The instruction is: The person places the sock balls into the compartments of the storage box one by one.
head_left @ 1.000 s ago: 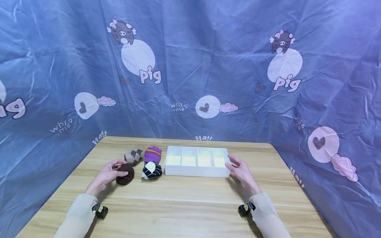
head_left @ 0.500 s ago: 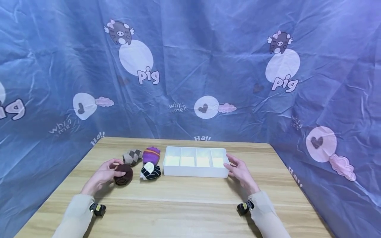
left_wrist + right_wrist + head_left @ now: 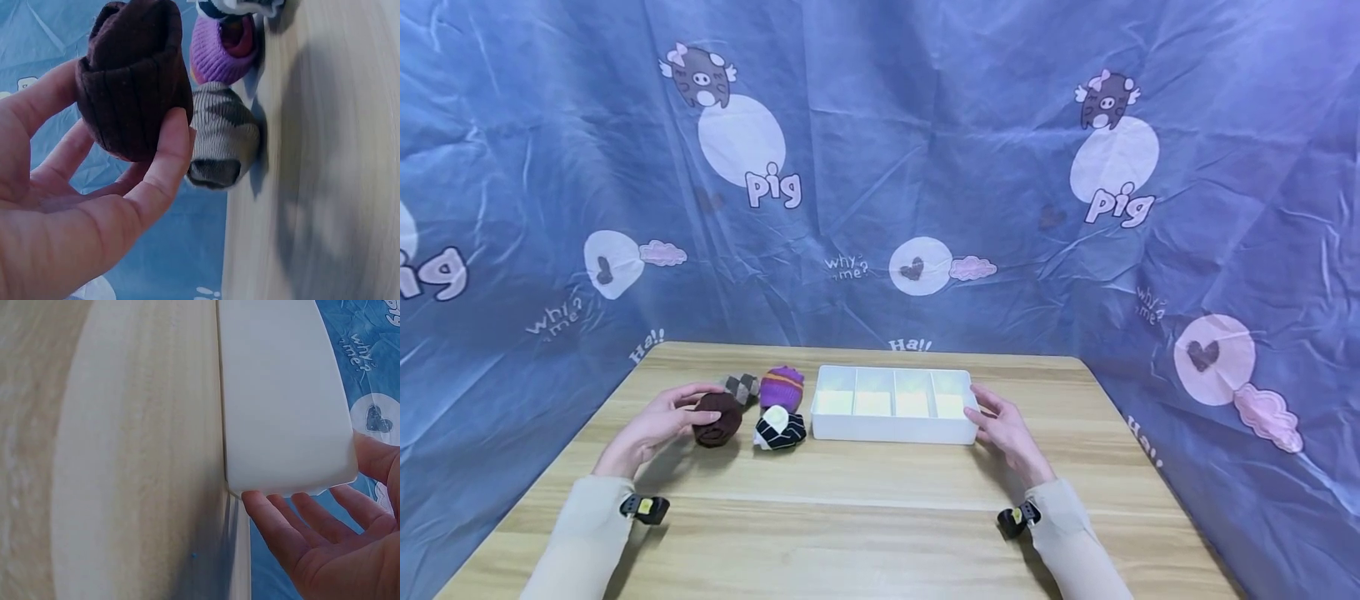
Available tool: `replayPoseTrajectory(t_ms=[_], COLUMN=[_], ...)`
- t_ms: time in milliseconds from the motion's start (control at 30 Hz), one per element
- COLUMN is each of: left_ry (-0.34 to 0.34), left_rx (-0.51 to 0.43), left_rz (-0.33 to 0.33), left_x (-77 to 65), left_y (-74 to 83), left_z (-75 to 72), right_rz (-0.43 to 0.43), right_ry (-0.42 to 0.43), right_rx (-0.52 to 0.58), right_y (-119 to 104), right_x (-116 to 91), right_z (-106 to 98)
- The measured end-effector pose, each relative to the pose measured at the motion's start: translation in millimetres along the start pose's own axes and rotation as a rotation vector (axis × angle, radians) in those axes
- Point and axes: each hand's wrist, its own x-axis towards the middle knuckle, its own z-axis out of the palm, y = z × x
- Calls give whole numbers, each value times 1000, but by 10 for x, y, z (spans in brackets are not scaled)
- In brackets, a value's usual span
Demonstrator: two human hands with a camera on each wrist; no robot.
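Note:
My left hand (image 3: 658, 427) pinches a rolled dark brown sock (image 3: 134, 81) between thumb and fingers, raised off the table. Behind it, partly covered in the head view, lies a rolled grey argyle sock (image 3: 743, 389). A purple sock with an orange stripe (image 3: 782, 389) and a black-and-white sock roll (image 3: 780, 430) sit to the right. My right hand (image 3: 1009, 432) touches the right end of a white divided box (image 3: 895, 429). In the right wrist view its fingertips (image 3: 253, 499) meet the end wall and the thumb lies at the rim.
The box stands upright on the wooden table (image 3: 850, 533), its several compartments holding nothing visible. A blue printed curtain (image 3: 865, 167) hangs behind the table and along both sides. Each wrist carries a small black camera.
My left hand has lifted the brown sock off the table and shifted it slightly forward, over part of the grey argyle sock. The right hand and box have stayed in place.

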Motion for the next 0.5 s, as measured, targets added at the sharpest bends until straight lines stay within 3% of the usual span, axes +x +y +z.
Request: replayPoseTrajectory(t_ms=[200, 500], left_ry=[10, 61], left_rx=[79, 91], left_rz=[15, 87], left_x=[49, 220], left_y=[21, 22], left_z=[94, 215], right_rz=[9, 5], right_ry=[-8, -11], right_rx=[-6, 5], right_y=[-10, 7], right_x=[5, 22], right_z=[-1, -1])
